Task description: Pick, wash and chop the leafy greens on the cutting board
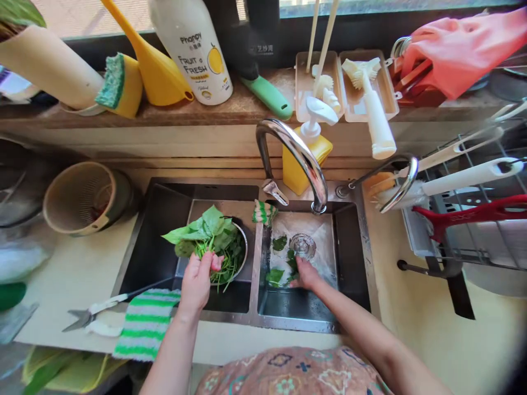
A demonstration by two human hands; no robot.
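Observation:
My left hand [197,278] is closed round the stems of some leafy greens [214,222], over the left sink basin. Under and beside them, more dark greens [236,249] fill a round metal-rimmed bowl [246,247]. In the right basin [325,230], my right hand [305,273] reaches down near the drain [303,245], its fingers at a dark green leaf [292,260]. Whether the fingers grip that leaf is too small to tell. Two other loose leaves [275,276] lie on the wet basin floor to its left.
A chrome faucet [294,148] arches over the right basin. A striped sponge cloth [263,213] sits on the divider. Scissors [96,312] and a striped cloth [146,321] lie front left, a basket [82,197] behind them. A utensil rack [465,192] stands right.

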